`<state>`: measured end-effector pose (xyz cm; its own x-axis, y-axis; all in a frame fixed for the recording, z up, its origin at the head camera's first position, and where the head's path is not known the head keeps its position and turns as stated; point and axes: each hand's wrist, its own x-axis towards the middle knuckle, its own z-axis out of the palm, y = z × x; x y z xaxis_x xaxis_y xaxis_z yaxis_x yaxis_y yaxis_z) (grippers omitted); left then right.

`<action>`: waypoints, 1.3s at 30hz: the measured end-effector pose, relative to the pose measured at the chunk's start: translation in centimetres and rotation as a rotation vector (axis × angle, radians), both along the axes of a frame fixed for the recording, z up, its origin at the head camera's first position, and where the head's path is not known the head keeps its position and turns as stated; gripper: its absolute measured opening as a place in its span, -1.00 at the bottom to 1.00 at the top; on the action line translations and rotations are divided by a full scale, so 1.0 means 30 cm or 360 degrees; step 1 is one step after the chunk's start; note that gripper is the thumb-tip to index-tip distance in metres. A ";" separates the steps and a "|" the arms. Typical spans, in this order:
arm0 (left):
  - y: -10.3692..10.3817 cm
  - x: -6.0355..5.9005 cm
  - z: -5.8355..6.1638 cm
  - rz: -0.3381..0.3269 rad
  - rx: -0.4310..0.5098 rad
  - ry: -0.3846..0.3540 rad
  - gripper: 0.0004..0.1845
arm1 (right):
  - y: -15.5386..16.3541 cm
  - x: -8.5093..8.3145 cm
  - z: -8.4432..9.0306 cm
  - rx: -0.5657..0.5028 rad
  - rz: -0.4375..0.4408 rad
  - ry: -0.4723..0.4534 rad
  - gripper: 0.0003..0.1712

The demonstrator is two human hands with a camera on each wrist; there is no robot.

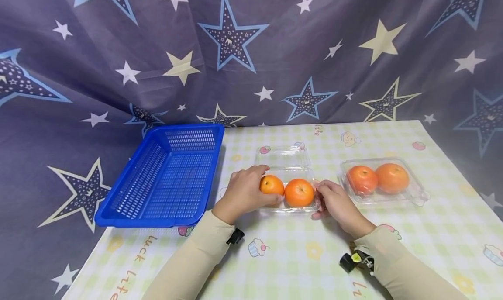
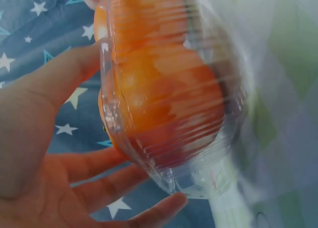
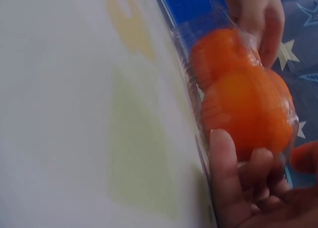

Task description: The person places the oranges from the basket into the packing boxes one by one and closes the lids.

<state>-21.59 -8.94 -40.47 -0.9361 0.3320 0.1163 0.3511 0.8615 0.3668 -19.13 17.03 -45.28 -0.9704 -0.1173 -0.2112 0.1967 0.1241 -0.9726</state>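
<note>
At nine o'clock on the worktop (image 1: 298, 256) sits a blue basket (image 1: 165, 177), holding nothing that I can see. Just to its three o'clock the left hand (image 1: 241, 195) cups the left end of a clear clamshell box (image 1: 288, 208), thumb and fingers curled round the end of the box and the orange (image 1: 272, 185) inside it. A second orange (image 1: 299, 192) lies beside the first, the two touching. The lid (image 1: 284, 156) stands folded back toward twelve o'clock. The right hand (image 1: 334, 201) holds the right end, its fingers (image 3: 226, 173) bent against the thin wall.

Further toward three o'clock, a second clamshell (image 1: 383, 182) rests shut with two oranges inside.

From where I stand, the risk is the flimsy plastic: squeezed at both ends with the lid unlatched, the tray could buckle and let an orange roll out across the cloth. A lopsided lift would tip the fruit toward the lower end.
</note>
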 end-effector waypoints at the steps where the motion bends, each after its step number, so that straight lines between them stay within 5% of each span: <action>1: -0.002 0.000 0.000 0.0013 0.0039 -0.0008 -0.10 | -0.004 0.000 0.005 0.0021 -0.0020 0.0005 -0.69; 9: -0.008 0.002 -0.012 0.0181 0.0360 -0.0115 -0.19 | -0.028 -0.010 0.033 0.0285 -0.0130 0.0059 -0.58; 17: 0.008 -0.015 -0.055 0.0331 0.0927 -0.0474 -0.07 | -0.043 -0.034 0.046 0.0304 -0.0099 0.0058 -0.33; 24: 0.009 -0.045 -0.062 0.0529 0.1267 -0.0705 -0.09 | -0.059 -0.075 0.057 0.0243 -0.0121 0.0025 -0.31; 32: -0.006 -0.076 -0.097 0.0491 0.1677 -0.0861 -0.36 | -0.053 -0.104 0.031 0.0016 -0.0177 -0.0016 -0.37; 39: -0.014 -0.089 -0.125 0.0536 0.1745 -0.0868 -0.48 | -0.045 -0.105 0.012 -0.0133 -0.0172 -0.0009 -0.40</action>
